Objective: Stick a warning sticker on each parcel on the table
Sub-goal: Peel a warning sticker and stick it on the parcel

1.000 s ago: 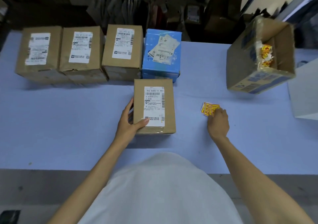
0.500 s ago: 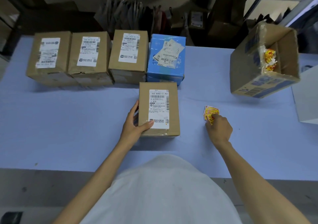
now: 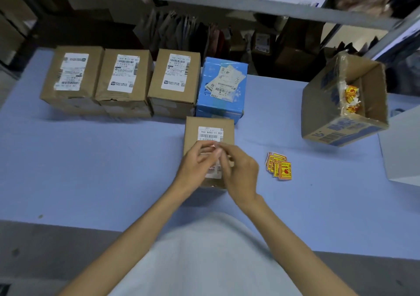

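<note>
Blue worktop (image 3: 113,170) — my left hand (image 3: 195,168) and right hand (image 3: 241,173) meet, pinching a sticker (image 3: 213,146) over the front parcel (image 3: 209,122); next, peel and press.

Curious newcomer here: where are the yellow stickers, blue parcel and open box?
yellow stickers (image 3: 279,166), head view, pile's middle.
blue parcel (image 3: 223,105), head view, top face.
open box (image 3: 322,101), head view, outer wall.

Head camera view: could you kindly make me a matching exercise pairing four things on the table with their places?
Things:
1. blue parcel
2. sticker pile
3. open box
4. front parcel

Places:
a. loose on the table, right of the front parcel
b. far right, away from the others
c. right end of the back row
d. alone, nearest the person

Pairs: 1-c, 2-a, 3-b, 4-d
</note>
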`<action>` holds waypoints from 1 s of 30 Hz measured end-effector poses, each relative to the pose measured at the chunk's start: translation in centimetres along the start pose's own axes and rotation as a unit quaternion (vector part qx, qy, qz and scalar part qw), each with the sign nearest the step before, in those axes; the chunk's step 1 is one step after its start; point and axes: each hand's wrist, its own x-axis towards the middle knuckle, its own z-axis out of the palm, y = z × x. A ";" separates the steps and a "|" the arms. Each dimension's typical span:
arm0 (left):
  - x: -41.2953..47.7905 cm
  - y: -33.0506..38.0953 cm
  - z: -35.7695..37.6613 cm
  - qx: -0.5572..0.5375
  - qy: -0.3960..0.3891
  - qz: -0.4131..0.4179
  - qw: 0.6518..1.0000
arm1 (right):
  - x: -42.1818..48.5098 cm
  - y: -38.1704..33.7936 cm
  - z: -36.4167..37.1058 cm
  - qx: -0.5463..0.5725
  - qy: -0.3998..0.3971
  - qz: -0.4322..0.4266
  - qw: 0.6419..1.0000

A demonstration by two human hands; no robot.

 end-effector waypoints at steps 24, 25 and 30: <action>-1.3 -0.3 -1.2 0.005 0.072 -0.049 0.996 | 0.7 0.5 -1.5 0.282 -0.180 0.253 0.908; -1.2 -0.3 -1.2 0.001 0.073 -0.048 0.996 | 0.6 0.4 -1.5 0.294 -0.201 0.260 0.897; -1.1 -0.6 -0.8 -0.016 0.051 -0.053 0.997 | 0.8 0.7 -1.7 0.296 -0.126 0.285 0.903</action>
